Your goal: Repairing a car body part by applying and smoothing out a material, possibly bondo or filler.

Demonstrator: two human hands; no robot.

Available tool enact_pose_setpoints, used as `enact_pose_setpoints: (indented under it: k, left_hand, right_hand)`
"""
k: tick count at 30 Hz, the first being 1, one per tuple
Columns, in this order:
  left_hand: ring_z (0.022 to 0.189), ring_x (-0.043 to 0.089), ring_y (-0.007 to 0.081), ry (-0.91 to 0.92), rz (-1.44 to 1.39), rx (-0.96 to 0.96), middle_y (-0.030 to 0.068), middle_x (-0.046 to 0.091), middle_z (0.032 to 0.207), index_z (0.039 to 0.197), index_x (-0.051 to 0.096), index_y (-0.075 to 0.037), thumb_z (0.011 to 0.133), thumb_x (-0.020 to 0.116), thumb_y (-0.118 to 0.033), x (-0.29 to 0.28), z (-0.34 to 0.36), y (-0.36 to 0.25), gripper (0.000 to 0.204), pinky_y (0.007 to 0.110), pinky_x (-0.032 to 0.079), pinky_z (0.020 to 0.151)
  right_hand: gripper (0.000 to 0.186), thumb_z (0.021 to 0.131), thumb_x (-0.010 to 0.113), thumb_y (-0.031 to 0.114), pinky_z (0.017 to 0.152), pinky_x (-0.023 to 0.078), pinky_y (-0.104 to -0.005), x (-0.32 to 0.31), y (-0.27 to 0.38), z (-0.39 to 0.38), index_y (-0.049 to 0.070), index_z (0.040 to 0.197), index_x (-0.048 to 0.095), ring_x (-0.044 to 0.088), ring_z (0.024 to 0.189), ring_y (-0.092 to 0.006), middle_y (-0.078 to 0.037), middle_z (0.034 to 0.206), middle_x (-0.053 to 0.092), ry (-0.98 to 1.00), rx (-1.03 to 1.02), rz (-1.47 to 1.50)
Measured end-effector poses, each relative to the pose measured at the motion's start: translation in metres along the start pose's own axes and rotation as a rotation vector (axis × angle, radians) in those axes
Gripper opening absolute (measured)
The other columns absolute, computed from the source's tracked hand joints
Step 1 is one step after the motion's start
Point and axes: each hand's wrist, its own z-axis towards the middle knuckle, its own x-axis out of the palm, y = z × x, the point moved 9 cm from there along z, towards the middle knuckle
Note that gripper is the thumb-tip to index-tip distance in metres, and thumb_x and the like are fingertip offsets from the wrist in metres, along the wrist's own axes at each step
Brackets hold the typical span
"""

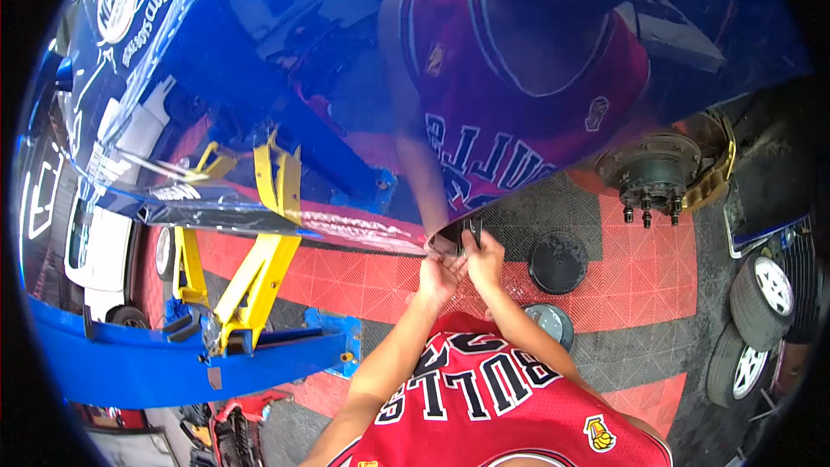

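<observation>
My left hand (438, 281) is palm up beneath the lower edge of the glossy blue body panel (536, 52), its fingers apart at that edge. Just to its right, my right hand (484, 264) is closed on a small dark tool (474, 233) held upright against the same edge. The tool's far end and whatever lies behind the panel edge are hard to make out. The panel fills the upper view and reflects my red jersey and arm.
Yellow lift arms (251, 285) and a blue lift beam (147, 355) stand left. An exposed wheel hub (648, 164) is at right. Two black round containers (558, 261) sit on red-and-grey tiles below. Stacked wheels (761, 303) lie far right; a white car (99, 242) is far left.
</observation>
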Motion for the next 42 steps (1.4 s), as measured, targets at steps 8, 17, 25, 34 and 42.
enact_pose_setpoints:
  k: [8,17,25,34,42]
  left_hand:
    - [0.081,0.059,0.0205,0.018,-0.067,0.058,0.0041,0.06,0.085,0.1,0.053,-0.01,0.092,0.046,-0.047,0.004,0.012,0.0,0.038,0.037,0.048,0.08]
    - [0.086,0.061,0.0256,-0.078,-0.137,0.107,0.0106,0.063,0.097,0.1,0.056,-0.007,0.092,0.033,-0.028,0.002,-0.003,0.004,0.032,0.04,0.049,0.079]
    - [0.083,0.054,0.024,-0.025,-0.14,0.098,0.0095,0.054,0.087,0.09,0.047,-0.006,0.093,0.036,-0.03,0.005,-0.011,0.0,0.027,0.04,0.049,0.083]
    - [0.083,0.054,0.0228,0.005,-0.235,0.105,0.008,0.058,0.086,0.089,0.053,-0.006,0.094,0.036,-0.032,0.015,-0.03,0.001,0.031,0.039,0.046,0.082]
    - [0.092,0.056,0.0268,0.036,-0.279,0.124,0.0125,0.059,0.095,0.094,0.053,-0.002,0.094,0.036,-0.031,0.011,-0.03,-0.004,0.034,0.041,0.045,0.09]
  right_hand:
    - [0.018,0.088,0.065,0.017,0.047,0.041,-0.0252,0.003,-0.013,0.007,0.0,0.086,0.067,0.049,0.052,-0.005,0.001,0.061,0.059,0.023,0.139,0.012]
    - [0.02,0.088,0.064,0.019,0.049,0.041,-0.0255,-0.001,0.006,-0.019,0.0,0.083,0.067,0.05,0.054,-0.0045,-0.001,0.059,0.059,0.049,0.09,-0.058]
    - [0.014,0.09,0.061,0.011,0.055,0.037,-0.0219,0.007,0.005,-0.022,-0.002,0.091,0.067,0.045,0.062,-0.0034,0.005,0.069,0.057,0.159,0.158,0.022]
    - [0.016,0.088,0.064,0.012,0.055,0.041,-0.0229,-0.005,-0.011,-0.008,-0.002,0.096,0.067,0.05,0.063,-0.0045,0.002,0.071,0.062,0.102,0.04,-0.154]
    - [0.016,0.088,0.063,0.011,0.058,0.041,-0.0224,-0.001,-0.017,-0.007,-0.003,0.096,0.064,0.05,0.066,-0.0048,0.0,0.074,0.062,0.104,-0.013,-0.112]
